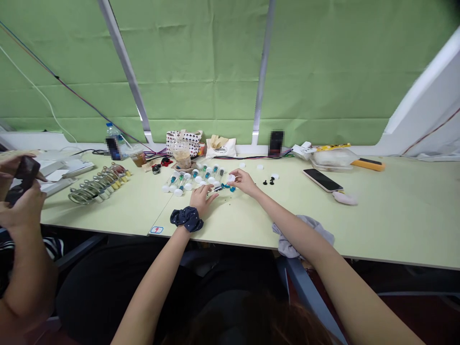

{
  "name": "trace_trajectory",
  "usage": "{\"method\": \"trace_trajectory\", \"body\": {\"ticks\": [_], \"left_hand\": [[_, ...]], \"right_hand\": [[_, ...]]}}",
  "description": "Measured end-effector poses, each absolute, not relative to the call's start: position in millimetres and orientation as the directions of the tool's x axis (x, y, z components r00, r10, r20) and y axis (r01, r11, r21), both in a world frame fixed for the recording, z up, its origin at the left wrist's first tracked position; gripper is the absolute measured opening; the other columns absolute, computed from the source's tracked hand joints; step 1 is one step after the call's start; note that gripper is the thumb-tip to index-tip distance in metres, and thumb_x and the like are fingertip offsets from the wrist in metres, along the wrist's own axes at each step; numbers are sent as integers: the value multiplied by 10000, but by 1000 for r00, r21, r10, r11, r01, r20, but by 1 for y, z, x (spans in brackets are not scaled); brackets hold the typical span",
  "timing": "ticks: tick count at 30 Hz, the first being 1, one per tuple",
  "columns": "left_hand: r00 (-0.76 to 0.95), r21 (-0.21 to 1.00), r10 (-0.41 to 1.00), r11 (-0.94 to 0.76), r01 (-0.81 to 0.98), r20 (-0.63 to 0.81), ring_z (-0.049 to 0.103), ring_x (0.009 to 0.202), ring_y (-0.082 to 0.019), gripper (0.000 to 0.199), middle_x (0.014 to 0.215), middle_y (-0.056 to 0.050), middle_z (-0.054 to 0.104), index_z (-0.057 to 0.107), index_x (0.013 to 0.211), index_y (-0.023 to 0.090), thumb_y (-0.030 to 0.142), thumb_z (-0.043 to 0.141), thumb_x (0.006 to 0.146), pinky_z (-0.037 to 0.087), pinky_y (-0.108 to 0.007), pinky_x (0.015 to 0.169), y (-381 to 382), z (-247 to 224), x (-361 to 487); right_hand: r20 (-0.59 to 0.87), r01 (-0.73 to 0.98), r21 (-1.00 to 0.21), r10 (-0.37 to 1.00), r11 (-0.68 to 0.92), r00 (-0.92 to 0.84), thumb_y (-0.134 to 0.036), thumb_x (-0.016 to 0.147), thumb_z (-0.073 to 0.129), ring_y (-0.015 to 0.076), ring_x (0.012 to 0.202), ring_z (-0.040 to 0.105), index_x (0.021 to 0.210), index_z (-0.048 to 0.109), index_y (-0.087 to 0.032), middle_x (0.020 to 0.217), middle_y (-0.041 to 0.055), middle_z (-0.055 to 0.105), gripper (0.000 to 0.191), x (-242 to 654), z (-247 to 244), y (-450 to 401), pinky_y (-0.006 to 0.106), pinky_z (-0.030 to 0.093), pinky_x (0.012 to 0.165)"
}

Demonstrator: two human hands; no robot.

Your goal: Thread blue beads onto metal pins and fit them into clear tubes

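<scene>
fingers (235, 176) work at a pale green desk (287, 225) among clear vials (178, 182) and loose white caps (259, 167). the left hand (201, 199), a navy scrunchie (187, 218) at its wrist, lies slightly spread just beside the vials, while the right hand (245, 182) pinches one small white cap (230, 178) between its fingertips.

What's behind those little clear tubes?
Behind the clear tubes stand a plastic cup of beige drink and a patterned tote bag; the bag's inside is hidden.
</scene>
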State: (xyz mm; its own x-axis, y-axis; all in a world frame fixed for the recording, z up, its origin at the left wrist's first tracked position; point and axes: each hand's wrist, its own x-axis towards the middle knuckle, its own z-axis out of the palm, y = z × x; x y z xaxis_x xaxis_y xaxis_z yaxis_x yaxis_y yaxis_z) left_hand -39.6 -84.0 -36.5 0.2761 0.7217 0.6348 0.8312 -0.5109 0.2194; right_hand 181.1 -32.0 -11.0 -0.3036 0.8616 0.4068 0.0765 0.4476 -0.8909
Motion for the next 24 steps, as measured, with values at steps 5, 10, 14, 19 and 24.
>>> {"method": "trace_trajectory", "body": {"ticks": [5,10,14,19,24], "left_hand": [[278,219,716,-517,827,641,591,829,-182,357,904,-44,633,529,1079,206,464,510,833,402,-315,780,-84,-37,-39],[280,224,717,-521,824,639,591,815,-176,369,916,-48,636,523,1102,203,454,519,831,404,-313,781,-83,-38,-40],[284,224,722,-520,824,632,594,836,-184,371,918,-53,638,524,1105,209,454,524,827,402,-321,790,-83,-38,-40],[312,187,718,-524,831,623,598,847,-189,362,910,-47,641,538,1082,213,467,521,825,392,-321,798,-84,-36,-39],[364,117,701,-536,836,613,584,920,-210,372,977,-66,639,539,1094,215,476,508,830,375,-332,828,-85,-37,-38]], "right_hand": [[348,-53,-930,828,363,-441,-313,565,771,104,664,599,899,537,-177,905,19,591,430,178,-7,-40,306,541,684],[315,-91,-947,829,308,-462,-337,591,770,118,662,620,889,537,-174,822,1,574,412,171,-6,-46,302,566,630],[277,-85,-961,899,264,-339,-423,655,718,150,693,637,851,514,-173,844,26,562,378,172,-6,-44,246,554,460],[210,-75,-978,912,196,-353,-473,722,653,156,672,656,812,471,-176,834,21,534,360,172,-5,-44,269,576,472],[181,-66,-983,898,169,-400,-482,741,625,156,642,661,820,452,-192,807,-3,509,347,164,-8,-48,326,600,551]]}}
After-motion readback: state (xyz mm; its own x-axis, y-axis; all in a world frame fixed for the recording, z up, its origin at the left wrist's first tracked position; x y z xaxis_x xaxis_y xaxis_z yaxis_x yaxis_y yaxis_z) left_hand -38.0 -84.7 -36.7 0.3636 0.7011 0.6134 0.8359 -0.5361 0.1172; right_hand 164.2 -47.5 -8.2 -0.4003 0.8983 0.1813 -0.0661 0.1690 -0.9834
